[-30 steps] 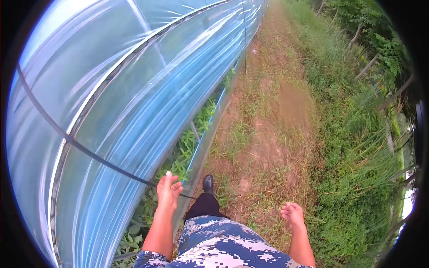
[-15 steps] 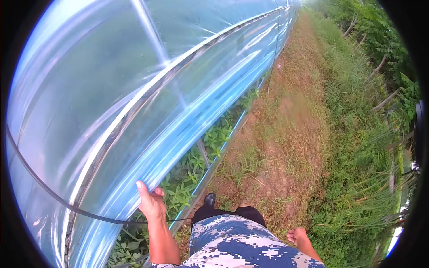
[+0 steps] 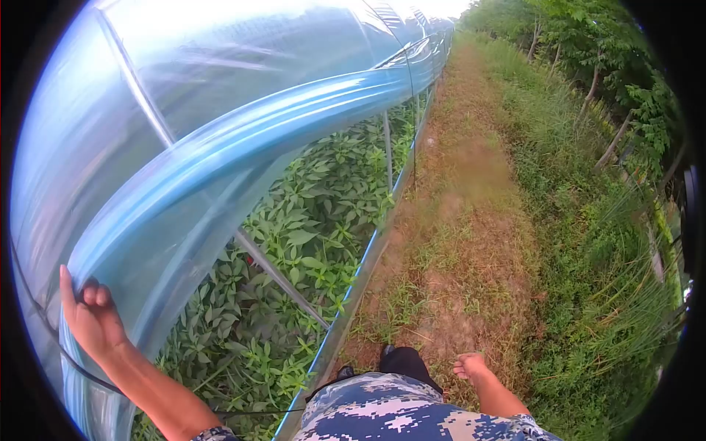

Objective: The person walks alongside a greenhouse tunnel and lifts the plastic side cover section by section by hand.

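Observation:
My left hand is raised at the far left, its fingers curled around the edge of a clear bluish plastic film with the thumb side pointing up. That film is bunched in a thick roll along the side of a plastic tunnel greenhouse. Below the lifted film show leafy green plants and a slanted metal pole. A dark cord passes just under my left wrist. Off to the right of my body, my right hand hangs above the path, loosely closed, with nothing visible in it.
A bluish edge strip runs along the greenhouse base beside me. The dirt path has dry grass on it and stretches ahead. Tall weeds and trees line the right side.
My left hand has moved left and up with the plastic film, and the gap showing the plants has widened. My right hand has shifted slightly left and up. The view has moved along the path.

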{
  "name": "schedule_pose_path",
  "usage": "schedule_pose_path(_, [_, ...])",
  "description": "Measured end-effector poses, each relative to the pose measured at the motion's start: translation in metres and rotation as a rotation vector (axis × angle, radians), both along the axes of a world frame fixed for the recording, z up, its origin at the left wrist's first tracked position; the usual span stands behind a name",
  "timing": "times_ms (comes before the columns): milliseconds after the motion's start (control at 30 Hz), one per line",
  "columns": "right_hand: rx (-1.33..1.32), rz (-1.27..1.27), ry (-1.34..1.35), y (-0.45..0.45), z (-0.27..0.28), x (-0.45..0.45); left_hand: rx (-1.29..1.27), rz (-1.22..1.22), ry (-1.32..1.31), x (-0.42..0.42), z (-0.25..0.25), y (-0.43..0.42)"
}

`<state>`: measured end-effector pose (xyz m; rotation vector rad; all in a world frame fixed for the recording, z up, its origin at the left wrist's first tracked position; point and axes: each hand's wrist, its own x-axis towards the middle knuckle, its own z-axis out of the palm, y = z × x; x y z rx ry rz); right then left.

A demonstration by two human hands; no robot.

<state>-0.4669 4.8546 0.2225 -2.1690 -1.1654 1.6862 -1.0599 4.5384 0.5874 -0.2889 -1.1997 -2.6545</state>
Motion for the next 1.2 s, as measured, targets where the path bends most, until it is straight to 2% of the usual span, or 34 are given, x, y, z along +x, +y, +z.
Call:
schedule_pose_path(100, [-0.074, -0.066, -0.069, -0.004, -0.018, 0.026, 0.032, -0.130, -0.056, -0.097, 0.004, -0.033])
schedule_pose_path(200, [-0.144, -0.074, -0.093, 0.004, -0.027, 0.038, 0.043, -0.183, 0.018, -0.118, -0.023, -0.052])
schedule_pose_path(233, [-0.159, -0.081, -0.109, 0.009, -0.027, 0.038, 0.038, -0.190, 0.010, -0.112, -0.024, -0.045])
schedule_pose_path(300, [-0.186, -0.091, -0.128, 0.026, -0.029, 0.035, -0.048, 0.056, 0.011, -0.094, -0.023, -0.027])
schedule_pose_path(333, [-0.200, -0.086, -0.134, 0.038, -0.031, 0.030, -0.058, 0.047, 0.009, -0.082, -0.025, -0.013])
schedule_pose_path(400, [-0.184, -0.099, -0.127, 0.061, -0.026, 0.016, 0.142, 0.274, 0.042, -0.052, -0.026, 0.023])
schedule_pose_path(533, [-0.185, -0.065, -0.070, 0.108, -0.038, 0.003, 0.065, 0.335, 0.118, 0.017, -0.031, 0.129])
schedule_pose_path(700, [-0.194, -0.143, 0.003, 0.158, -0.065, 0.018, -0.632, 0.617, 0.322, 0.054, -0.096, 0.250])
schedule_pose_path(767, [-0.215, -0.178, -0.010, 0.177, -0.073, 0.036, -0.569, 0.357, 0.349, 0.090, -0.112, 0.335])
schedule_pose_path(833, [-0.319, -0.248, -0.063, 0.190, -0.077, 0.065, -0.760, 0.060, 0.385, 0.124, -0.125, 0.417])
schedule_pose_path(967, [-0.331, -0.357, -0.059, 0.232, -0.077, 0.110, -0.825, -0.535, 0.120, 0.137, -0.180, 0.509])
schedule_pose_path(1033, [-0.269, -0.475, -0.078, 0.261, -0.070, 0.115, -0.847, -0.572, 0.006, 0.139, -0.197, 0.530])
schedule_pose_path(1100, [-0.247, -0.463, -0.057, 0.294, -0.064, 0.112, -0.870, -0.582, -0.002, 0.141, -0.207, 0.546])
schedule_pose_path(1200, [-0.176, -0.340, -0.001, 0.362, -0.034, 0.067, -0.866, -0.633, -0.193, 0.135, -0.220, 0.573])
